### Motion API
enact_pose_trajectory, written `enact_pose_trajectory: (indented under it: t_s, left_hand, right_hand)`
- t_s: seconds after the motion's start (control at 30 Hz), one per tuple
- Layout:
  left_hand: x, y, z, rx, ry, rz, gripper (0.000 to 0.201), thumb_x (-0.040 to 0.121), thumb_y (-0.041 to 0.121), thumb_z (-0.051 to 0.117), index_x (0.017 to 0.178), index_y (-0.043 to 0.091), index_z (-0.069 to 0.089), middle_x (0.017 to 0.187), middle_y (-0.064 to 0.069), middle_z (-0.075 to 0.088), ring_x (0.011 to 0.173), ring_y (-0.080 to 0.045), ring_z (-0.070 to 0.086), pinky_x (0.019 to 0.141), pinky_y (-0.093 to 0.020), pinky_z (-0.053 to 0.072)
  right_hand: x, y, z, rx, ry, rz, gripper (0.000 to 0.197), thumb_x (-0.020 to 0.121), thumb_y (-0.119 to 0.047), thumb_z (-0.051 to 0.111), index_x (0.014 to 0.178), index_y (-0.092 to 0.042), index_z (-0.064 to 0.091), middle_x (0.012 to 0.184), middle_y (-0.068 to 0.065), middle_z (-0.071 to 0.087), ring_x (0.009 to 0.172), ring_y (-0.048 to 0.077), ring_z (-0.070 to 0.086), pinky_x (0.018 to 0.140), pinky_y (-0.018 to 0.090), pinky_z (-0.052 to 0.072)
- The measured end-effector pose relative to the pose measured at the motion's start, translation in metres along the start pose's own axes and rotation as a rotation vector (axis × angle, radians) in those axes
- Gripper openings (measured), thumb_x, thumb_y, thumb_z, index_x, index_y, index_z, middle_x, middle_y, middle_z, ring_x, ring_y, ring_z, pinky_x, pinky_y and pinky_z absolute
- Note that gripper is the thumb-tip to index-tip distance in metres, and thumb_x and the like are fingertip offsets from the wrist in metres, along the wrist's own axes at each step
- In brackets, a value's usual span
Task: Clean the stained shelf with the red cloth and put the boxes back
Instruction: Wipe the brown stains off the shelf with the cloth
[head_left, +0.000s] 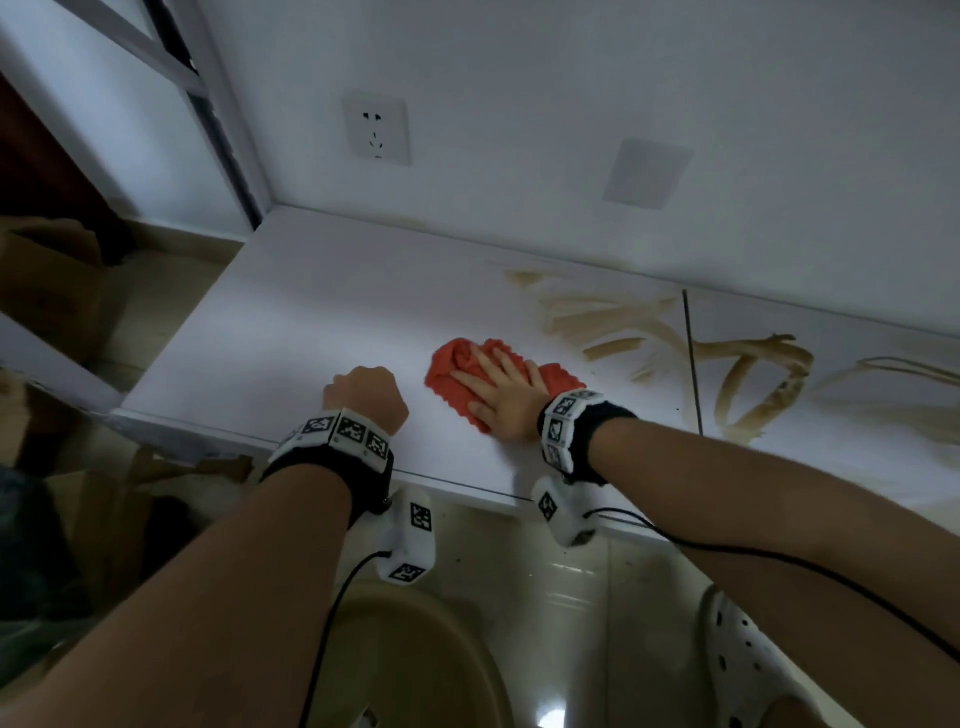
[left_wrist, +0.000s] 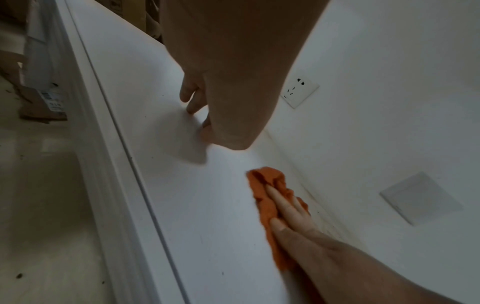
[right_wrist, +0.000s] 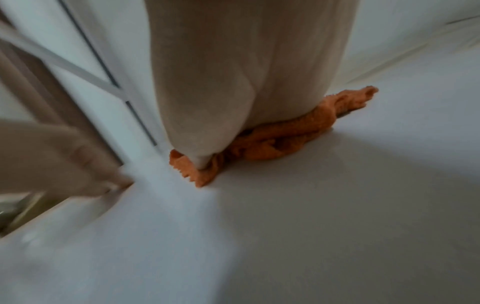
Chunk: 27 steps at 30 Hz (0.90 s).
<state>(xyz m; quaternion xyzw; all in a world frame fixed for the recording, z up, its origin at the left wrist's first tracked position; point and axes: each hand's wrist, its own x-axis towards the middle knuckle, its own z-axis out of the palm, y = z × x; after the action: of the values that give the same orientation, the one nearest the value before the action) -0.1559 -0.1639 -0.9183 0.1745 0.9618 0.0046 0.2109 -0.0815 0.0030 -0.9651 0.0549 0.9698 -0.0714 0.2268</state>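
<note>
Pressing flat-fingered right hand (head_left: 498, 395) on red cloth (head_left: 457, 379), left of shelf (head_left: 311, 312) stains (head_left: 623, 322) (brown streaks); left hand (head_left: 363, 395) curled, empty.

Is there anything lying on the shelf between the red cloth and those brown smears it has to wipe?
Nothing visible. Only bare white shelf separates the red cloth, pressed flat under the right hand, from the brown stains on its right.

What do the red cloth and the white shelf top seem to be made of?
Crumpled red cloth: apparently terry or microfibre fabric, matte, with a nubby pile and soft folds under the flat right hand. White shelf top: probably laminate or painted board, smooth with a faint sheen; brown stains sit on its surface.
</note>
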Motion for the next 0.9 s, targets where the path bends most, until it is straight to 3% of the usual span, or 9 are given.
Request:
enact_pose_trajectory:
  t_s: [0.07, 0.13, 0.27, 0.37, 0.5, 0.6, 0.7, 0.8, 0.9]
  left_hand:
    - [-0.001, 0.002, -0.002, 0.008, -0.001, -0.004, 0.014, 0.085, 0.007, 0.045, 0.075, 0.004, 0.054, 0.106, -0.014, 0.065, 0.101, -0.031, 0.062, 0.089, -0.034, 0.051]
    - [-0.001, 0.003, -0.003, 0.007, 0.002, -0.009, 0.023, 0.085, 0.007, 0.046, 0.063, 0.007, 0.044, 0.103, -0.013, 0.066, 0.098, -0.030, 0.063, 0.087, -0.033, 0.050]
    - [0.001, 0.008, -0.004, 0.015, 0.001, -0.004, 0.019, 0.086, 0.008, 0.046, 0.068, 0.007, 0.048, 0.102, -0.012, 0.065, 0.097, -0.029, 0.063, 0.086, -0.031, 0.048]
    - [0.000, 0.008, -0.003, 0.025, -0.013, -0.002, 0.027, 0.086, 0.008, 0.046, 0.059, 0.009, 0.043, 0.100, -0.013, 0.065, 0.096, -0.029, 0.063, 0.086, -0.032, 0.049]
    - [-0.002, 0.007, -0.004, 0.042, -0.017, 0.006, 0.025, 0.085, 0.005, 0.045, 0.060, 0.006, 0.044, 0.098, -0.015, 0.065, 0.093, -0.030, 0.063, 0.085, -0.033, 0.050]
    - [-0.002, 0.008, -0.003, 0.095, -0.035, 0.004, 0.013, 0.087, 0.007, 0.044, 0.079, 0.004, 0.054, 0.103, -0.014, 0.063, 0.097, -0.030, 0.062, 0.087, -0.034, 0.049]
    - [0.001, 0.015, 0.000, 0.174, -0.092, 0.007, 0.029, 0.090, 0.011, 0.042, 0.110, 0.000, 0.060, 0.122, -0.018, 0.058, 0.110, -0.031, 0.058, 0.098, -0.038, 0.047]
    - [0.005, 0.021, -0.002, 0.187, -0.159, 0.045, 0.045, 0.093, 0.014, 0.040, 0.134, -0.002, 0.045, 0.149, -0.021, 0.029, 0.128, -0.034, 0.045, 0.108, -0.044, 0.038]
    - [0.011, 0.031, -0.005, 0.119, -0.124, 0.209, 0.051, 0.093, 0.009, 0.036, 0.143, 0.003, 0.034, 0.159, -0.009, 0.010, 0.138, -0.028, 0.033, 0.113, -0.043, 0.032]
  right_hand:
    - [0.006, 0.018, -0.004, 0.015, 0.039, 0.077, 0.054, 0.100, -0.044, 0.023, 0.149, -0.041, 0.000, 0.158, -0.004, -0.016, 0.147, 0.025, -0.009, 0.116, 0.053, 0.000]
    - [0.000, 0.036, -0.005, 0.039, 0.062, 0.161, 0.055, 0.100, -0.043, 0.025, 0.149, -0.039, 0.001, 0.159, -0.003, -0.014, 0.147, 0.026, -0.008, 0.117, 0.051, 0.001]
    - [-0.036, 0.060, 0.002, 0.068, 0.101, 0.270, 0.056, 0.099, -0.042, 0.027, 0.149, -0.041, 0.001, 0.159, -0.003, -0.015, 0.147, 0.026, -0.006, 0.117, 0.049, 0.002]
    - [-0.062, 0.050, 0.015, 0.022, 0.049, 0.190, 0.059, 0.099, -0.042, 0.028, 0.148, -0.041, -0.003, 0.157, -0.002, -0.020, 0.146, 0.027, -0.010, 0.116, 0.053, 0.001]
    - [-0.065, 0.019, 0.021, -0.020, -0.043, -0.016, 0.055, 0.100, -0.044, 0.023, 0.148, -0.042, -0.004, 0.156, -0.004, -0.025, 0.145, 0.027, -0.018, 0.115, 0.055, -0.005]
    - [-0.046, 0.010, 0.016, -0.040, -0.047, -0.067, 0.052, 0.100, -0.045, 0.021, 0.147, -0.044, -0.002, 0.157, -0.007, -0.022, 0.146, 0.026, -0.016, 0.115, 0.054, -0.006]
    - [-0.025, 0.021, 0.007, -0.033, -0.008, -0.016, 0.052, 0.100, -0.045, 0.021, 0.148, -0.044, 0.000, 0.158, -0.008, -0.018, 0.147, 0.024, -0.012, 0.115, 0.054, -0.003]
    - [-0.019, 0.043, 0.005, -0.015, 0.086, 0.112, 0.052, 0.100, -0.045, 0.023, 0.148, -0.043, 0.003, 0.159, -0.006, -0.013, 0.147, 0.024, -0.006, 0.117, 0.052, 0.002]
    - [-0.039, 0.068, 0.008, 0.026, 0.101, 0.217, 0.053, 0.100, -0.045, 0.024, 0.149, -0.042, 0.003, 0.159, -0.005, -0.014, 0.147, 0.024, -0.006, 0.116, 0.050, 0.002]
